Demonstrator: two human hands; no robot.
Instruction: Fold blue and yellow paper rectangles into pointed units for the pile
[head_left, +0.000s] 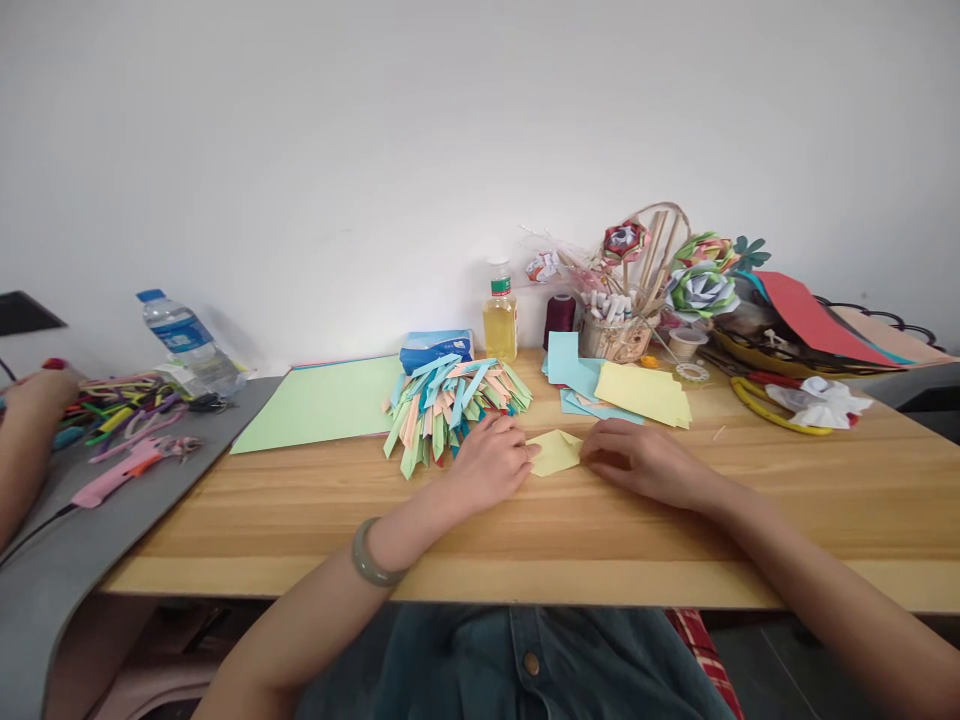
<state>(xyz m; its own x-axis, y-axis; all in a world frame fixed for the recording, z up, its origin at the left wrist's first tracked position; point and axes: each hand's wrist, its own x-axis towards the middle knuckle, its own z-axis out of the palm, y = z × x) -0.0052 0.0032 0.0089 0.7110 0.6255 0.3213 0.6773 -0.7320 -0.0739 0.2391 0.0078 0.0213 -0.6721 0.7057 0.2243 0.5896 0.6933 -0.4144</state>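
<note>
A small yellow paper (555,455) with folded corners lies on the wooden table in front of me. My left hand (491,462), a bracelet on its wrist, is closed with its fingertips on the paper's left end. At the opposite end, my right hand (641,462) pinches the paper's right corner; its fingertips are partly hidden. Just beyond my left hand is a heap of folded paper strips (442,405) in blue, green and peach. A stack of yellow paper sheets (643,393) rests behind my right hand, partly over blue paper pieces (564,358).
Along the wall stand a bottle of yellow liquid (500,315), a dark thread spool (559,318) and a basket (619,335) with paper flowers. Green sheets (319,405) lie left. On the grey table are a pink glue gun (120,472), a water bottle (187,340) and another person's arm (30,440).
</note>
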